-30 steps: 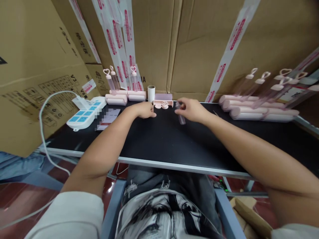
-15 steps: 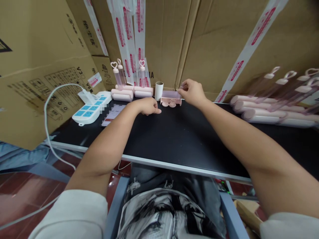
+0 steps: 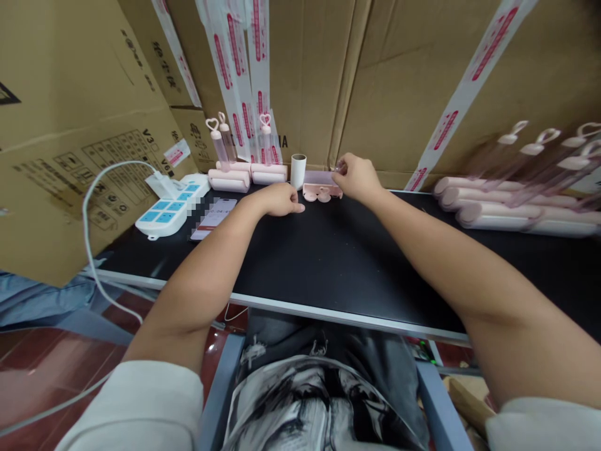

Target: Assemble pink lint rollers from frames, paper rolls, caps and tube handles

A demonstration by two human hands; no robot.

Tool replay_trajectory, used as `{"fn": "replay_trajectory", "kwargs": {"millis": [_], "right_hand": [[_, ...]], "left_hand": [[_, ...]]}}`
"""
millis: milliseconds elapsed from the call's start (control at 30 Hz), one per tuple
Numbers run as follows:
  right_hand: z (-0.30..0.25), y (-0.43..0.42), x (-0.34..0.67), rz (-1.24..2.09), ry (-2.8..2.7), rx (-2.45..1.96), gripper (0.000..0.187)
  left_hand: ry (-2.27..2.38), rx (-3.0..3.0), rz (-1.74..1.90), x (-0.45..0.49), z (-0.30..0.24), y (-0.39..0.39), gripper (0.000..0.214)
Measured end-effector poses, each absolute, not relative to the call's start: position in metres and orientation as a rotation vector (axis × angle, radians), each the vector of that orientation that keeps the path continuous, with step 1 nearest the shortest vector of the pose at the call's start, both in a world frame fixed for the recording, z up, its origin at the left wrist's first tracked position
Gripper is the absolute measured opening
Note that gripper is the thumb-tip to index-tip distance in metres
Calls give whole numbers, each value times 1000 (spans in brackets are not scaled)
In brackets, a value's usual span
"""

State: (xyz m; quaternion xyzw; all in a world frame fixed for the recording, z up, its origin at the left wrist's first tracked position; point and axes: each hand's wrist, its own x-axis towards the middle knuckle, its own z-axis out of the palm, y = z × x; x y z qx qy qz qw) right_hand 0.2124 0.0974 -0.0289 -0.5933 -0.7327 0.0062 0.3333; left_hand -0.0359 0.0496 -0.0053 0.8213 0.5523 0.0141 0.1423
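Observation:
My left hand [image 3: 280, 200] is low over the black table with its fingers curled together; whether anything is inside them is hidden. Just past its fingertips sits a pink part with rounded lobes [image 3: 322, 193], and a translucent lilac piece [image 3: 319, 177] lies directly behind it. My right hand [image 3: 359, 178] pinches a small clear plastic piece [image 3: 339, 168] at the right end of the lilac piece; most of it is covered by the fingers. A white cardboard tube [image 3: 298, 171] stands upright beside the pink part, on its left.
Pink rollers [image 3: 230, 180] with heart-looped translucent handles [image 3: 266, 141] stand at the back left; several more rollers [image 3: 498, 216] lie at right. A white power strip [image 3: 173, 207] and phone [image 3: 213, 217] are on the left. Cardboard walls [image 3: 310, 75] rise behind the table [image 3: 319, 269].
My right hand has moved slightly left and closer to the lilac piece, bringing the small clear piece along. My left hand stays nearly still.

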Motion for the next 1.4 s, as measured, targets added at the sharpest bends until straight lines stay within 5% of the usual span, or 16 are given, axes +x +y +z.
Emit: {"fn": "replay_trajectory", "kwargs": {"millis": [567,733,933,1400], "right_hand": [[-44,98,214,143,-1837,-1597,29],[-46,97,214,162,-1844,-1581,33],[-50,99,218,202,-1800,-1550,32],[-58,101,220,255,-1810,-1544,31]], "left_hand": [[1667,2463,183,-25,-22,58,35],[1494,2597,377,-4,-33,55,54],[1240,2797,241,15,-40,49,27],[1511,2641,526,2,-27,74,32]]}}
